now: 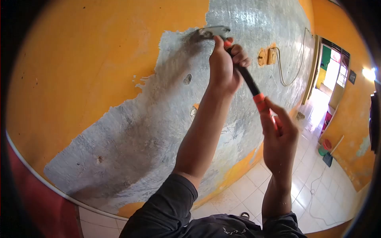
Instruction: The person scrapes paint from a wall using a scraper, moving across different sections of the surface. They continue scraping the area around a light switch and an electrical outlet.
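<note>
**Both hands on the scraper**

Left hand (224, 65) is clenched round the scraper (248, 81) near its blade at 12 o'clock, the blade against the stripped grey wall (151, 119). Right hand (279, 137), at 4 o'clock from it, clasps the orange handle end.

You are holding a black and orange handle (248, 81) that is looking smooth, like plastic. Its metal blade (214, 31), at twelve o'clock, is shining. The grey wall patch (158, 119) is looking rough, the orange paint (79, 59) matt.
</note>
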A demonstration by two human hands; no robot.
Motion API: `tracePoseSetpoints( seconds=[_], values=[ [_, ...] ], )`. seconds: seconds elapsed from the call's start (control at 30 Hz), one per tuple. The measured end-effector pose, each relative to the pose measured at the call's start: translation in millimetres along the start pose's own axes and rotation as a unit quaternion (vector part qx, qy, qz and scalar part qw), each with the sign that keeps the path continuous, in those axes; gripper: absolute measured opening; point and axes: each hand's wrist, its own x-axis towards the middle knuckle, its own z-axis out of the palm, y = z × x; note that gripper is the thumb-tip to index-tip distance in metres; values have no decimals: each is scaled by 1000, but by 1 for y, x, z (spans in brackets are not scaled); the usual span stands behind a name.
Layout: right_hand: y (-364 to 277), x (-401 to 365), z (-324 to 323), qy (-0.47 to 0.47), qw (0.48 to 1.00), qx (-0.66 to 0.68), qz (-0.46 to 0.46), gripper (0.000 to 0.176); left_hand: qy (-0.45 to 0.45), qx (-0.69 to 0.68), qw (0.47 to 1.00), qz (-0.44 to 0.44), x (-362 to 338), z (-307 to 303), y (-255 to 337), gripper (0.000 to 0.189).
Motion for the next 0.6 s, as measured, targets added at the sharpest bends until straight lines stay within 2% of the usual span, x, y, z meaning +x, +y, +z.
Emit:
tracePoseSetpoints(
  seconds=[0.03, 0.1, 0.23, 0.27, 0.3, 0.37, 0.43, 0.47, 0.5, 0.6],
  values=[
    [-2, -8, 0, -9, 1000, -10, 5, 26, -4, 24, 1000, 11, -8, -5, -1, 40],
    [0, -19, 7, 2, 999, 49, -2, 25, 72, 22, 997, -15, -23, -7, -7, 38],
    [-14, 4, 11, 17, 998, -44, -36, 24, -6, 48, 999, -12, 11, 8, 11, 39],
    [-19, 12, 14, 55, 994, -31, -85, 23, -16, 36, 999, -6, 21, 14, 11, 41],
    [-17, 18, 4, 21, 999, -12, -21, 23, 1, 16, 1000, -8, 27, 21, 10, 41],
    [-7, 19, 2, 7, 1000, -13, -17, 24, -1, 31, 999, 11, 22, 18, 6, 41],
    [-6, -4, 4, 8, 999, -42, -28, 26, 43, 80, 996, 15, -5, 6, -5, 42],
    [-2, -14, 6, 6, 999, -7, -31, 27, 69, 65, 996, 0, -15, 0, -8, 42],
    [-3, -19, 6, -2, 1000, -18, -16, 28, 60, 14, 998, -25, -21, -2, -3, 43],
    [-8, -7, 12, 14, 999, -32, -37, 27, 26, 27, 999, -15, -6, 3, 5, 42]
  ],
)
